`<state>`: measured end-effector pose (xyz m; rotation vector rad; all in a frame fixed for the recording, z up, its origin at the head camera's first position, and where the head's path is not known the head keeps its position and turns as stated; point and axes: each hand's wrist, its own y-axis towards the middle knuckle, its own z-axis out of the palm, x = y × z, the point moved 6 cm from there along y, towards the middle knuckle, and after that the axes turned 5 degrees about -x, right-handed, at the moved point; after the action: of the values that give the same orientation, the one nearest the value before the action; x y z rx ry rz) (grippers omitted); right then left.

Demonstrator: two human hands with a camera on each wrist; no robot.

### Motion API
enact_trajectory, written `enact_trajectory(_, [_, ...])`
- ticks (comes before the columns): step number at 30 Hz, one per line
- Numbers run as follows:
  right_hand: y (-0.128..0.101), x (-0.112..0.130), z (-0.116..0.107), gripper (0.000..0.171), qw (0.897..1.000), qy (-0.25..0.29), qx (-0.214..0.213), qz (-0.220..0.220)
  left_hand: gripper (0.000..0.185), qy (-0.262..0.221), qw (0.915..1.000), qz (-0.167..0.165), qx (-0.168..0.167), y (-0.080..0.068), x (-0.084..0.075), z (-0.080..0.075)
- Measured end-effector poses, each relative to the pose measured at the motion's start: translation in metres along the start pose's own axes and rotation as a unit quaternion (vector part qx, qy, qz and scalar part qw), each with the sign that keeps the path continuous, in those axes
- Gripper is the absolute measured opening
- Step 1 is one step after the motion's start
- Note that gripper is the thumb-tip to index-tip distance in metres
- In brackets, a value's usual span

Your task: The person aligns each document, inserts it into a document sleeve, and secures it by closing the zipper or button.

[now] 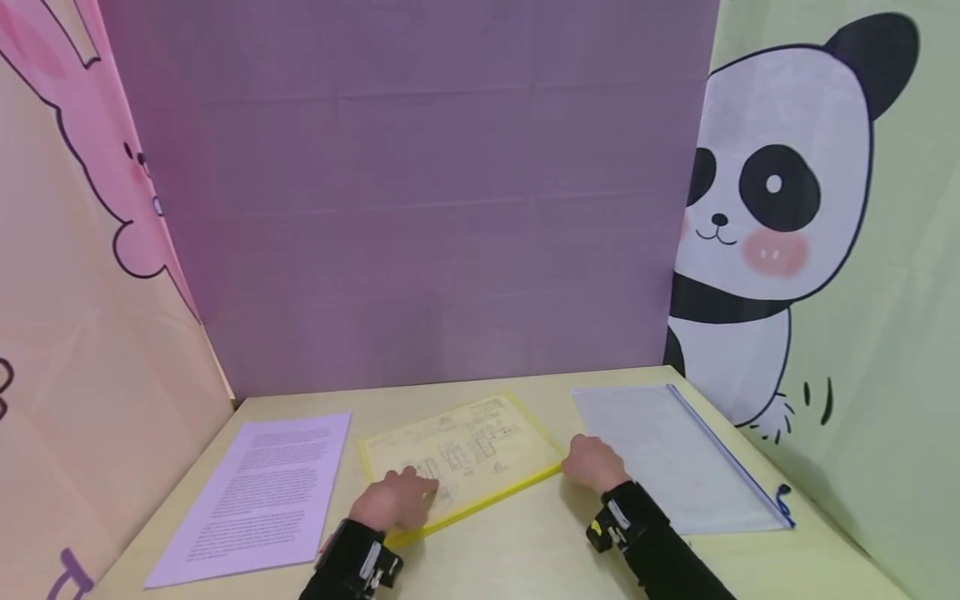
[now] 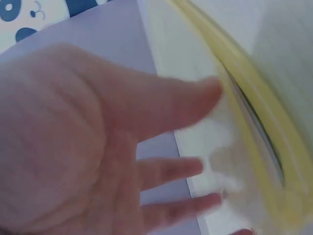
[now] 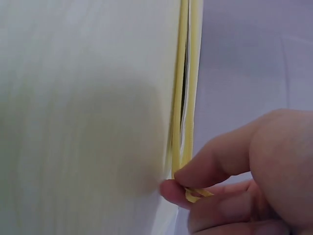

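Observation:
A clear zip document pouch with yellow edges point(image 1: 517, 475) lies at a slant mid-table, a printed sheet with drawn boxes point(image 1: 480, 446) showing through it. Along its near edge the yellow zipper strips point(image 3: 182, 103) stand apart, with a narrow gap between them. My right hand point(image 1: 596, 464) pinches the yellow zipper tab point(image 3: 195, 195) at the pouch's right corner between thumb and finger. Over the left part of the pouch rests my left hand point(image 1: 396, 500). In the left wrist view its thumb reaches the yellow edge point(image 2: 266, 103) and its fingers are extended.
A purple sheet of printed text point(image 1: 255, 500) lies on the left of the table. To the right is a clear pouch with a blue edge point(image 1: 675, 458) and a blue pull loop point(image 1: 783, 500). A purple partition point(image 1: 435, 208) stands behind the table.

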<state>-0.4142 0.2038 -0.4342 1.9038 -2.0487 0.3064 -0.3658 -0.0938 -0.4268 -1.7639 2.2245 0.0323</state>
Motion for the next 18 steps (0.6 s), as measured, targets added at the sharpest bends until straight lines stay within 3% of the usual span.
enact_trajectory(3, [-0.003,0.003,-0.002,0.009,1.0,-0.012,-0.004,-0.017,0.051,0.011,0.9999,-0.009,-0.008,0.0,0.004,0.0])
enact_trajectory(10, [-0.004,0.014,-0.001,0.005,0.997,-0.063,-0.016,-0.048,0.053,-0.013,0.9998,-0.007,0.011,0.004,0.009,0.005])
enact_trajectory(18, [-0.002,0.012,0.003,0.006,0.997,-0.055,-0.01,-0.047,0.053,-0.007,0.9998,-0.012,0.011,0.007,0.01,0.006])
